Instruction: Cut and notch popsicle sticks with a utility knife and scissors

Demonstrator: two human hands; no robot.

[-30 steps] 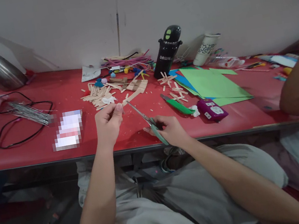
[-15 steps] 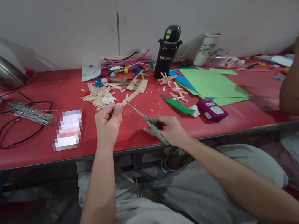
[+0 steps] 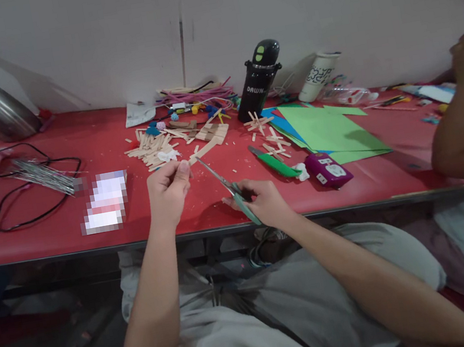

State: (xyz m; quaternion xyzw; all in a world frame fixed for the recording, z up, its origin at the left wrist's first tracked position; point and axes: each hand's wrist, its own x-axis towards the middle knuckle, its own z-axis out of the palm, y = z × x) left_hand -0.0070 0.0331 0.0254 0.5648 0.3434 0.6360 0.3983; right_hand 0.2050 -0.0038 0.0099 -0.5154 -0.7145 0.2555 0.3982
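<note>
My right hand [image 3: 261, 201] is closed round the green handles of a pair of scissors [image 3: 223, 181], whose narrow blades point up and left. Opposite the blade tips, my left hand [image 3: 169, 187] is pinched, thumb against forefinger. What sits in that pinch is too small to make out; a pale wooden strip [image 3: 210, 148] shows just beyond the fingertips, and I cannot tell whether they touch it. Behind my left hand lies a heap of short wooden craft sticks [image 3: 153, 146] with a crumpled white tissue [image 3: 168, 156] on it.
On the red table [image 3: 216, 215] are a phone-like blurred rectangle [image 3: 106, 201], a black cable [image 3: 12, 227], wire bundle [image 3: 46, 177], green-handled knife [image 3: 278, 165], purple box [image 3: 329, 169] and green paper [image 3: 332, 132]. A black bottle [image 3: 256, 88] stands behind. Another person's arm [image 3: 461, 127] rests at right.
Both hands and the scissors stay practically where they were. The view has shifted very slightly, and the other person's forearm at the right has moved a little.
</note>
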